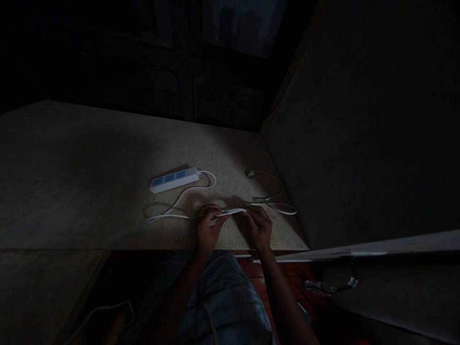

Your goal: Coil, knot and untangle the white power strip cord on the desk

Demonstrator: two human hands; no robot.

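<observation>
A white power strip (174, 179) with blue sockets lies on a pale tabletop (89, 167). Its white cable (172, 211) runs from the strip in loops toward me and off to the right, ending in a plug (250, 174). My left hand (207, 229) and my right hand (259, 228) are both closed on a folded stretch of the cable, held between them just above the table's near edge. The scene is very dim.
A tall panel or wall (359, 143) rises along the table's right side. Another thin cable (108, 311) lies on the floor at lower left, and small wires (334, 286) sit at the right below the table. My lap in grey shorts is below.
</observation>
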